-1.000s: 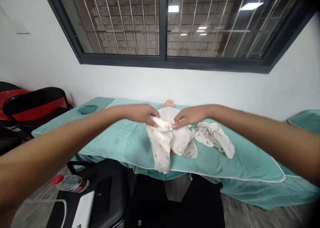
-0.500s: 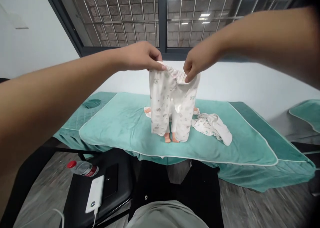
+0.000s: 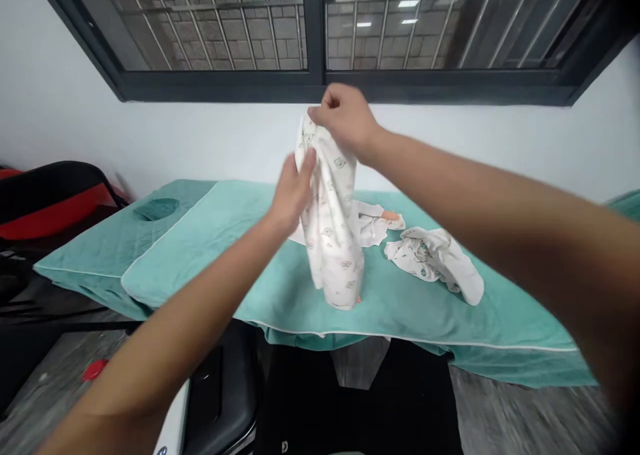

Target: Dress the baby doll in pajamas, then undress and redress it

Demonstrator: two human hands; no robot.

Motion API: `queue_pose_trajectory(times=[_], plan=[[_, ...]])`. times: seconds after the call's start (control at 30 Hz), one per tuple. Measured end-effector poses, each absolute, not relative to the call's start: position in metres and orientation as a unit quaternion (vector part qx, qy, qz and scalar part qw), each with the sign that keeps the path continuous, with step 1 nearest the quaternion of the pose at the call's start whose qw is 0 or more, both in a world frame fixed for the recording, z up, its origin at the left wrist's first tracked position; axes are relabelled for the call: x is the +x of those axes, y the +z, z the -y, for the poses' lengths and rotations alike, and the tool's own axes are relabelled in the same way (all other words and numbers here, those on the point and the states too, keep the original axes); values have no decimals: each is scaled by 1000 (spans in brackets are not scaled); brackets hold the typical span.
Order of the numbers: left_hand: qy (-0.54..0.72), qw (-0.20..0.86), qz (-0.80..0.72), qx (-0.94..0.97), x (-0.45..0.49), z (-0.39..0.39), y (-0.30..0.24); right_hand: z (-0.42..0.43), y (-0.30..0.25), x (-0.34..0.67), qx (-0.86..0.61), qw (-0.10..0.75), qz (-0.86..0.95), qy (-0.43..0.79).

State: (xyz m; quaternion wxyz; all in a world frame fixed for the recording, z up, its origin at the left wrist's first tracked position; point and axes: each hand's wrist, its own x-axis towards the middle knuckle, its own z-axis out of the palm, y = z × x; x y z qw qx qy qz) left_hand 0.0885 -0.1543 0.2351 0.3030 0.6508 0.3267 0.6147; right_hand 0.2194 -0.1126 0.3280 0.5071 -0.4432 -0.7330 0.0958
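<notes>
Teal bed (image 3: 100,245); left fingers (image 3: 308,164), right fingers (image 3: 320,114) closed on printed pants (image 3: 333,242).

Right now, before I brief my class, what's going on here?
A person holds up a patterned white garment, the right grip at its top and the left grip lower on its edge. It hangs in front of a mostly hidden doll on a green-covered bed. A crumpled cloth lies to the right.
</notes>
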Motion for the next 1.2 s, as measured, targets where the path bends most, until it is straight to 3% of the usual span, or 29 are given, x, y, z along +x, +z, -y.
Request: queue_pose_trajectory(times=[0.13,0.23,0.37,0.57,0.67,0.77,0.87,1.0,1.2], plan=[[532,495,-395,561,81,151,150,63,246,209,-530,499,670,146],[517,560,-455,460,54,137,108,42,193,211,-559,373,711,207],[420,501,-594,469,19,115,66,15,146,227,-576,194,758,238],[422,292,-588,626,23,112,45,-26,88,279,-682,236,674,158],[349,458,-545,610,49,118,41,-39,62,308,-712,263,632,157],[327,660,-481,476,74,118,33,-54,50,326,-692,231,652,208],[333,784,-405,332,90,112,24,-70,47,337,-653,201,677,274],[349,822,-367,263,97,102,16,-88,45,345,-618,179,668,374],[370,826,-353,240,95,88,27,-93,58,336,-639,151,621,429]])
